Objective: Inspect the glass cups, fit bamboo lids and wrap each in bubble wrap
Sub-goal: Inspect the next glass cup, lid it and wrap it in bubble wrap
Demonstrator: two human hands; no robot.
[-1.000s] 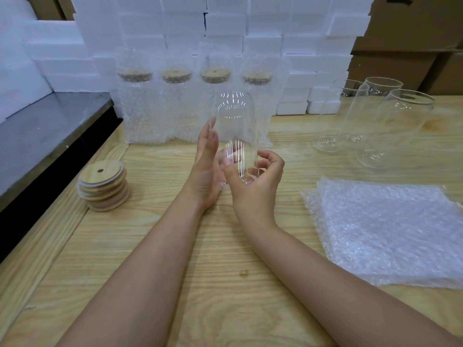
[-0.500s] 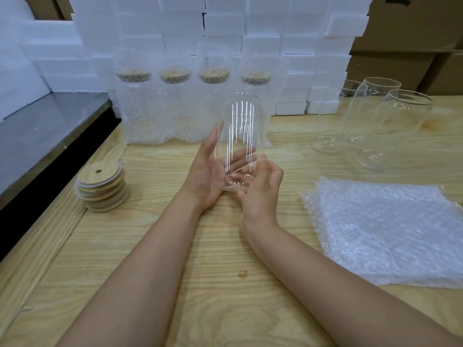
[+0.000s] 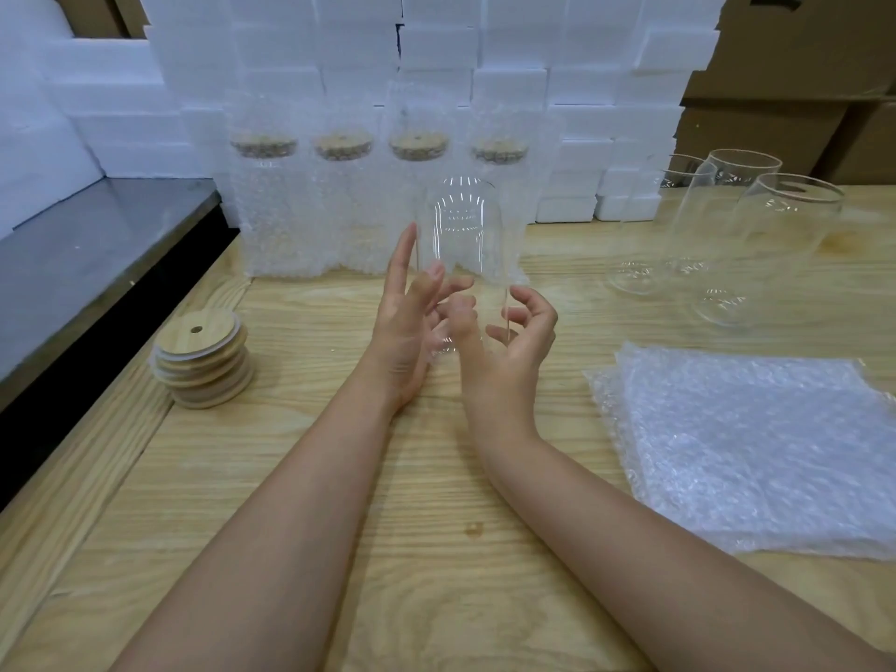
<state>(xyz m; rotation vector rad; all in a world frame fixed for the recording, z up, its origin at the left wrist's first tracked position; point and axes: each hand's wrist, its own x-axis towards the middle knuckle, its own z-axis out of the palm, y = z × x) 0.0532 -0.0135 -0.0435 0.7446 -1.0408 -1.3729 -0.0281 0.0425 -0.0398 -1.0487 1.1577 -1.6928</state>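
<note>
Head cam: left hand (image 3: 402, 327), fingers straight, is steadying clear can-shaped glass cup (image 3: 463, 244) while right hand (image 3: 514, 346) is pinching it, prob. for flaw check

One head-worn wide-angle view looks forward and down over the wooden table (image 3: 300, 477), close on left hand (image 3: 402, 332), right hand (image 3: 514, 351) and glass cup (image 3: 460, 235), foam blocks (image 3: 436, 46) far.

Clear glossy glass cup (image 3: 463, 244), matt grained wooden table (image 3: 300, 477), bamboo lids (image 3: 201, 361).
</note>
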